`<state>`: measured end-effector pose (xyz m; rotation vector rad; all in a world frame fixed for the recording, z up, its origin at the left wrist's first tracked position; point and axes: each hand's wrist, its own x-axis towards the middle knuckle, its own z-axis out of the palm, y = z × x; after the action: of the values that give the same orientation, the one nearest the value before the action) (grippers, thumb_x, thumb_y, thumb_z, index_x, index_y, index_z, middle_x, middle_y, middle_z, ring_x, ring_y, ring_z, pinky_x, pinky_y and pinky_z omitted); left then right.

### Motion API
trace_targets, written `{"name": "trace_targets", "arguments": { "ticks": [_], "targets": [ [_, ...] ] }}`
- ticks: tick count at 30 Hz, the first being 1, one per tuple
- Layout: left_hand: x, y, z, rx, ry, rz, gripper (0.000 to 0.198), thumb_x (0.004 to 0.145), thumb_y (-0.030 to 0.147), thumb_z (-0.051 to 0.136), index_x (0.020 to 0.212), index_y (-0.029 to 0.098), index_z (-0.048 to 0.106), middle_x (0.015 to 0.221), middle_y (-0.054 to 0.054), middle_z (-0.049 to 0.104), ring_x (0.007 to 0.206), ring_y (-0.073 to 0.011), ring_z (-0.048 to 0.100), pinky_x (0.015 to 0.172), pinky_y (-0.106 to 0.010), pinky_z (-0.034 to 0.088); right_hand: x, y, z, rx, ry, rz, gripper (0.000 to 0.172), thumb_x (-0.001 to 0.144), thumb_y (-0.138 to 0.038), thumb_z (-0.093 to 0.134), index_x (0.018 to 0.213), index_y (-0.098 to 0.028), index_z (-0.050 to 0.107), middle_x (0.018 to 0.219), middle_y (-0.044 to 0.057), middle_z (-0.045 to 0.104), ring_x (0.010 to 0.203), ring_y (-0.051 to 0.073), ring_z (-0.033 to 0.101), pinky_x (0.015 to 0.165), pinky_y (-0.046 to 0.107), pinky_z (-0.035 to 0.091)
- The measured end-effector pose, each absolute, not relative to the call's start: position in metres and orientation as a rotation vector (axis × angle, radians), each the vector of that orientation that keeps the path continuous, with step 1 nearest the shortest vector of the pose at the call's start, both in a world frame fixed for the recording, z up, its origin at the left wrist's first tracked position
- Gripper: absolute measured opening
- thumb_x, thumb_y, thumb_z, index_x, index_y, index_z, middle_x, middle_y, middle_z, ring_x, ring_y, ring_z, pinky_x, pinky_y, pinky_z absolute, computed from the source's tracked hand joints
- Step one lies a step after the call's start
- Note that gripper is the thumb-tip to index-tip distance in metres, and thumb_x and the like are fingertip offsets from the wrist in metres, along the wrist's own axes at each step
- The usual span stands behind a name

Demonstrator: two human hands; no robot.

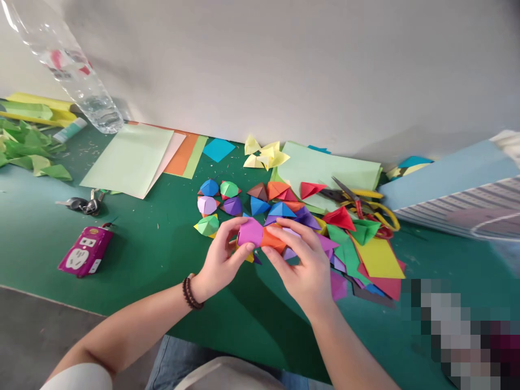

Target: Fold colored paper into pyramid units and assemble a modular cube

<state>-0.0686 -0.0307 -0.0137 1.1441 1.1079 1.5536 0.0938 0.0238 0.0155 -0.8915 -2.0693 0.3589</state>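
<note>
My left hand (221,260) pinches the pink end of a folded paper piece (251,233) just above the green table. My right hand (303,260) grips the orange end of the same piece (271,238), fingers curled over it. A beaded bracelet (190,292) is on my left wrist. Right behind the hands lies a cluster of small folded paper shapes (244,200) in blue, green, purple, brown and orange. More folded and flat coloured paper (365,254) lies to the right of my right hand.
A clear plastic bottle (73,70) stands at the back left beside sheets of pale green and orange paper (134,160). Keys (83,205) and a purple socket block (85,252) lie left. Scissors (353,197) rest on green paper at right. A blue-lidded box (455,184) is far right.
</note>
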Motion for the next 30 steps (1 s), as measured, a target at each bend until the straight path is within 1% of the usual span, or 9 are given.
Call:
{"name": "trace_targets", "arguments": {
  "ticks": [3,9,13,15,19,21,24,27,30],
  "targets": [
    [-0.069,-0.031,-0.013,1.136,1.124,1.535,0.039,0.09,0.035,0.063,0.126,0.025,0.05,0.131,-0.01,0.056,0.112,-0.021,0.06,0.086,-0.03,0.056,0.094,0.023,0.016,-0.899,-2.065,0.358,0.031,0.086,-0.027,0.069,0.116,-0.028,0.065,0.119,0.01,0.062,0.108,0.026,0.064,0.089,0.045,0.057],
    [-0.07,-0.031,-0.01,1.12,1.08,1.53,0.04,0.091,0.036,0.062,0.128,0.026,0.051,0.136,-0.01,0.054,0.119,-0.0225,0.058,0.089,-0.031,0.056,0.096,0.018,0.018,-0.888,-2.008,0.443,0.046,0.085,-0.024,0.069,0.129,-0.028,0.057,0.124,0.012,0.059,0.113,0.028,0.061,0.084,0.043,0.061],
    [-0.07,-0.031,-0.009,1.05,1.014,1.52,0.054,0.091,0.034,0.062,0.14,0.03,0.041,0.139,-0.01,0.053,0.123,-0.0239,0.057,0.088,-0.031,0.058,0.098,0.017,0.017,-0.863,-1.983,0.416,0.053,0.083,-0.02,0.07,0.132,-0.028,0.054,0.128,0.013,0.057,0.116,0.029,0.06,0.087,0.047,0.06],
    [-0.071,-0.03,-0.01,1.036,0.981,1.513,0.058,0.091,0.033,0.062,0.144,0.03,0.038,0.144,-0.011,0.05,0.13,-0.026,0.052,0.093,-0.034,0.056,0.098,0.017,0.018,-0.834,-1.97,0.368,0.056,0.082,-0.018,0.071,0.133,-0.029,0.053,0.129,0.013,0.056,0.117,0.03,0.059,0.089,0.049,0.059],
    [-0.074,-0.029,-0.009,1.038,0.944,1.521,0.052,0.088,0.029,0.066,0.138,0.03,0.049,0.153,-0.009,0.041,0.141,-0.0282,0.04,0.104,-0.038,0.05,0.1,0.018,0.024,-0.75,-1.97,0.239,0.058,0.08,-0.015,0.073,0.132,-0.032,0.053,0.128,0.012,0.057,0.117,0.031,0.061,0.091,0.05,0.059],
    [-0.075,-0.029,-0.005,0.966,0.912,1.5,0.053,0.087,0.028,0.069,0.137,0.03,0.051,0.15,-0.008,0.045,0.139,-0.0281,0.042,0.107,-0.041,0.048,0.101,0.018,0.025,-0.719,-1.971,0.201,0.059,0.079,-0.014,0.073,0.131,-0.033,0.053,0.128,0.011,0.057,0.115,0.03,0.062,0.09,0.05,0.06],
    [-0.076,-0.03,0.003,0.782,0.821,1.432,0.058,0.083,0.031,0.073,0.136,0.031,0.052,0.145,-0.009,0.052,0.13,-0.0292,0.052,0.101,-0.044,0.052,0.101,0.017,0.022,-0.683,-1.969,0.185,0.06,0.079,-0.012,0.073,0.131,-0.034,0.053,0.129,0.011,0.055,0.115,0.031,0.062,0.086,0.05,0.062],
    [-0.077,-0.03,0.008,0.61,0.793,1.406,0.055,0.08,0.035,0.075,0.132,0.031,0.056,0.14,-0.008,0.056,0.122,-0.0271,0.058,0.096,-0.042,0.054,0.099,0.015,0.018,-0.67,-1.999,0.172,0.059,0.079,-0.013,0.073,0.129,-0.035,0.052,0.13,0.011,0.054,0.114,0.031,0.062,0.08,0.048,0.065],
    [-0.079,-0.028,0.007,0.502,0.815,1.438,0.048,0.079,0.036,0.076,0.124,0.028,0.063,0.138,-0.007,0.058,0.12,-0.0242,0.059,0.097,-0.036,0.052,0.095,0.012,0.017,-0.642,-2.039,0.154,0.055,0.08,-0.013,0.071,0.127,-0.035,0.052,0.13,0.011,0.054,0.111,0.029,0.064,0.075,0.045,0.066]
  ]
}}
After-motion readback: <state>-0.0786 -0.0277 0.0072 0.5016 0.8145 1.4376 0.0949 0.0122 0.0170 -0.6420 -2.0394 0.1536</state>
